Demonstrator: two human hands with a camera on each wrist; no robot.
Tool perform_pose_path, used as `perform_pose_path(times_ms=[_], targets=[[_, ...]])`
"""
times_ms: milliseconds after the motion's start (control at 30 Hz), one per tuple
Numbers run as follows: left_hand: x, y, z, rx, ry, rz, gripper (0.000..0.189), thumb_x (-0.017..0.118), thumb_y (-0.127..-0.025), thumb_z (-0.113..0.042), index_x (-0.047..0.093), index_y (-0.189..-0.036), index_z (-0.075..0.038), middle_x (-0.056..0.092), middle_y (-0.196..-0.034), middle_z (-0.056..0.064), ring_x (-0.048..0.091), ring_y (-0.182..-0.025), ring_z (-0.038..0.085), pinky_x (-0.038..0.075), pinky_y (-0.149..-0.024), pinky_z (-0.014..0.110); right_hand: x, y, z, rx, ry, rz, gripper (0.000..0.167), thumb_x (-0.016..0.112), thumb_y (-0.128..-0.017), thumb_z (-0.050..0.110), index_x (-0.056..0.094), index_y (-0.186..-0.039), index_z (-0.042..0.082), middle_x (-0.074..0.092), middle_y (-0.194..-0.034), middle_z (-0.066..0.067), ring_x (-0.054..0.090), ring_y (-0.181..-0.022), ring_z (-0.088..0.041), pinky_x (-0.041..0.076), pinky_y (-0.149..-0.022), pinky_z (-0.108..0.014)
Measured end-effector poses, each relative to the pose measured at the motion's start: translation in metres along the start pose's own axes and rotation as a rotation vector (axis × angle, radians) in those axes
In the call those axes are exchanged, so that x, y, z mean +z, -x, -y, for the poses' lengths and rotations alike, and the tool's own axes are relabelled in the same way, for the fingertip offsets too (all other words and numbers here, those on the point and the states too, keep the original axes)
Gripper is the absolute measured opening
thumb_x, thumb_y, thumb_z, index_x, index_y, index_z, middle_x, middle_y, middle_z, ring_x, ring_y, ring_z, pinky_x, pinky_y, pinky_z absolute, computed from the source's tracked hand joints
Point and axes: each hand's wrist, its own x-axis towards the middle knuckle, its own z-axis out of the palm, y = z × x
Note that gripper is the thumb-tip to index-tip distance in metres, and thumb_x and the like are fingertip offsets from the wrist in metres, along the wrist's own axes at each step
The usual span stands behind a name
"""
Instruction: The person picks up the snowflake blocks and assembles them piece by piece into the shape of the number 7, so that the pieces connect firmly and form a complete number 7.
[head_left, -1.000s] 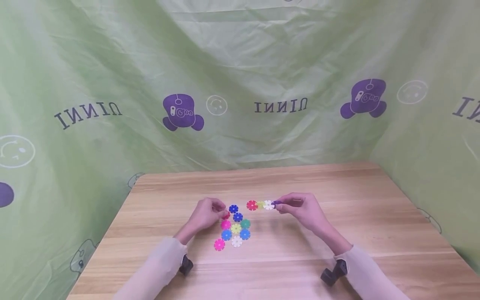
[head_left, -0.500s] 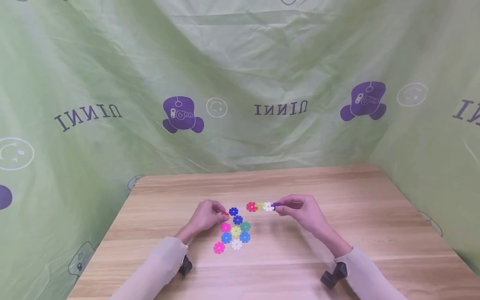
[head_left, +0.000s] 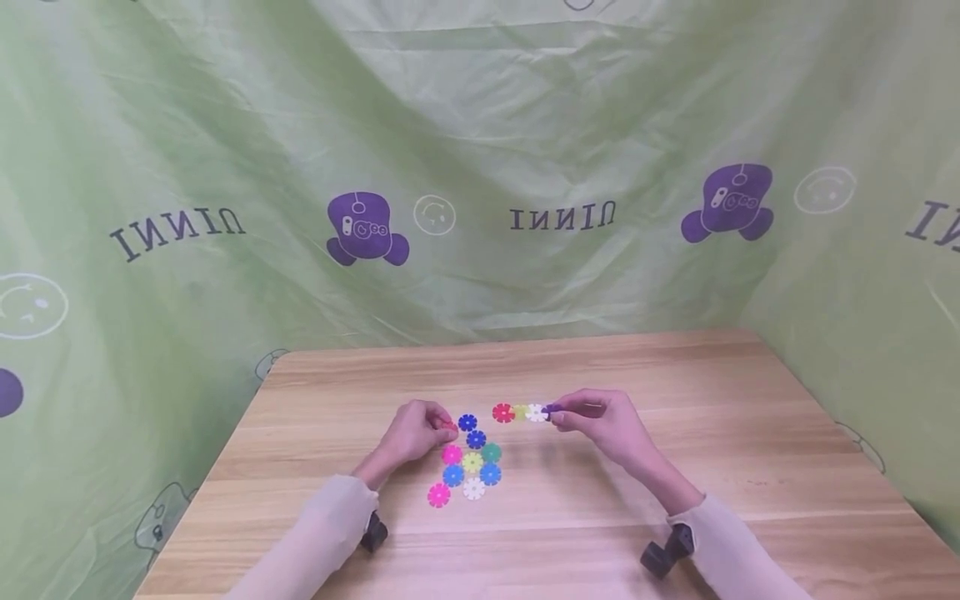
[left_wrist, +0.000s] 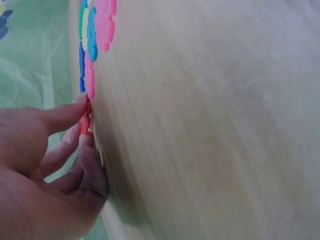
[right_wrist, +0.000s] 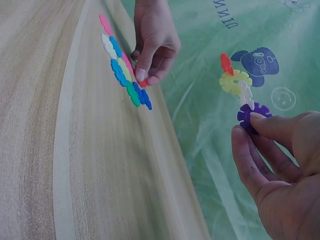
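Note:
My left hand (head_left: 417, 431) pinches a small red notched plastic disc (left_wrist: 85, 122) between thumb and fingers. That red disc is at the edge of a flat cluster of interlocking flower-shaped discs: pink (head_left: 438, 495), light blue (head_left: 491, 474), white (head_left: 473, 488), yellow (head_left: 472, 462), green (head_left: 491, 452) and dark blue (head_left: 476, 439). Across from it, my right hand (head_left: 606, 421) grips a purple disc (right_wrist: 252, 118) by its edge. From the purple disc extends a short chain of a white disc (head_left: 536, 412), a yellow disc (right_wrist: 235, 82) and a red disc (head_left: 503, 413). A small gap separates chain and cluster.
The wooden table (head_left: 675, 367) lies under both hands. Behind it hangs a green printed curtain (head_left: 480, 275), which also runs along both sides. Each sleeved wrist wears a black camera, one on the left (head_left: 373, 533) and one on the right (head_left: 666, 550).
My left thumb and fingers have shifted slightly on the red disc and cover more of it. My right hand holds the chain almost still, and the head view has tilted a little.

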Motion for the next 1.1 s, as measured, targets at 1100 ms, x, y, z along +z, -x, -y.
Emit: perform_pose_path(times_ms=[1100], targets=[[-0.001, 0.042, -0.049, -0.011, 0.495, 0.007, 0.022, 0.076, -0.096, -0.010, 0.078, -0.116, -0.002, 0.081, -0.110, 0.017, 0.080, -0.101, 0.036, 0.064, -0.094, 0.046, 0.003, 0.000, 0.001, -0.037, -0.025, 0.037, 0.027, 0.082, -0.091, 0.012, 0.077, -0.114, -0.002, 0.080, -0.112, -0.019, 0.080, -0.096, -0.023, 0.065, -0.089, -0.029]])
